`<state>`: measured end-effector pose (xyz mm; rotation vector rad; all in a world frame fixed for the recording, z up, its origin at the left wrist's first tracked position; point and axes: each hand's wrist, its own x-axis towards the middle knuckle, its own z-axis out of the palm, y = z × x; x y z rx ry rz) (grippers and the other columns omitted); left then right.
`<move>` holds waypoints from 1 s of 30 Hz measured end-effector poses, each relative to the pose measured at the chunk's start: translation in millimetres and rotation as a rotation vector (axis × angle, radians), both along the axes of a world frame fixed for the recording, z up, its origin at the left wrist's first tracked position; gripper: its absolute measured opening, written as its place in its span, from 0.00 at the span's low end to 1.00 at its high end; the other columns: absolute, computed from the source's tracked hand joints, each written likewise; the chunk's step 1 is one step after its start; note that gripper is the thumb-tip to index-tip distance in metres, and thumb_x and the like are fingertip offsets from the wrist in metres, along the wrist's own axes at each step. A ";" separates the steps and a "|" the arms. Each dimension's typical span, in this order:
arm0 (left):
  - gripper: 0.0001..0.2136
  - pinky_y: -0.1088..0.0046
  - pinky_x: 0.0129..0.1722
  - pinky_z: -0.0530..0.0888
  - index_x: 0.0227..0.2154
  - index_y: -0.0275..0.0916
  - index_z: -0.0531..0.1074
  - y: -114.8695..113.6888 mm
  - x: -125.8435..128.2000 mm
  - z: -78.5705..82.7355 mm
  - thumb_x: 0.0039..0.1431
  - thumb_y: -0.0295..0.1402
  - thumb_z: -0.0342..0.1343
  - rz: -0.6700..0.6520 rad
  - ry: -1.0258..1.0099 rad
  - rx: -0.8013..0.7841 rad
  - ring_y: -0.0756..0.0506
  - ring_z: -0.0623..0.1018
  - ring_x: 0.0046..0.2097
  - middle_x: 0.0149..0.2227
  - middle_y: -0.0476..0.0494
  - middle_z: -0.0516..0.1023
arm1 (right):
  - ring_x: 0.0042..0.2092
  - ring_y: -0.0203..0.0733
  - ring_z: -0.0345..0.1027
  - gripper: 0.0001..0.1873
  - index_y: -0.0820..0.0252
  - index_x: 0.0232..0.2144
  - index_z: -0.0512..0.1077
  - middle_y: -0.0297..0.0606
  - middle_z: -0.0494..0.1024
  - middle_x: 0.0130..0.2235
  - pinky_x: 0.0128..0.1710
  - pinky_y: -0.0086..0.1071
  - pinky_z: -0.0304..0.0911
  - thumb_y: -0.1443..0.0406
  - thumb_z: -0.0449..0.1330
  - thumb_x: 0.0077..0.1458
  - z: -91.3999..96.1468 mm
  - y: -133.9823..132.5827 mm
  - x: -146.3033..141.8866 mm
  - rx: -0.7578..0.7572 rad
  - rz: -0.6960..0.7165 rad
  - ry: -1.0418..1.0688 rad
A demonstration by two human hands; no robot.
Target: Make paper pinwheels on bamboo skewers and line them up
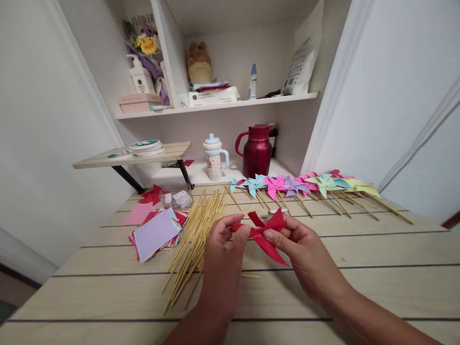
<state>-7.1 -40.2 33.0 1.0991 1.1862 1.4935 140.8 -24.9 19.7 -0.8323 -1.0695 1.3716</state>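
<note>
A red paper pinwheel (268,235), partly folded, is held above the wooden table (359,287) between both hands. My left hand (224,249) pinches its left flap with thumb and fingers. The right side and centre are pinched by my right hand (298,247). A pile of thin bamboo sticks (196,235) lies just left of my left hand. Further left sits a stack of coloured paper squares (156,232), lilac on top.
A row of finished pinwheels on sticks (305,187) lies along the table's far edge. Behind stand a red jug (257,151), a child's cup (214,158), a small raised shelf with tape rolls (145,147), and wall shelves with boxes and bottles.
</note>
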 end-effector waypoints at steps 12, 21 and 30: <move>0.11 0.56 0.59 0.64 0.38 0.46 0.79 -3.2 4.0 -6.2 0.50 0.30 0.65 0.211 0.361 0.282 0.39 0.71 0.56 0.49 0.42 0.73 | 0.35 0.44 0.74 0.05 0.53 0.30 0.78 0.36 0.81 0.32 0.36 0.35 0.68 0.60 0.67 0.52 3.4 -1.9 15.9 0.389 -0.347 -0.499; 0.06 0.63 0.52 0.69 0.34 0.43 0.81 -6.6 10.9 -4.7 0.52 0.35 0.64 0.015 0.299 0.174 0.41 0.75 0.48 0.43 0.43 0.78 | 0.36 0.45 0.75 0.03 0.52 0.32 0.78 0.36 0.82 0.33 0.35 0.34 0.68 0.61 0.66 0.53 4.1 -3.5 15.0 0.437 -0.228 -0.574; 0.08 0.67 0.45 0.72 0.35 0.40 0.80 -7.0 12.0 -5.5 0.58 0.36 0.58 -0.192 0.018 -0.022 0.42 0.78 0.42 0.37 0.44 0.82 | 0.31 0.42 0.75 0.36 0.47 0.58 0.63 0.31 0.82 0.30 0.31 0.32 0.68 0.56 0.71 0.48 1.7 -1.8 9.3 0.044 -0.035 -0.191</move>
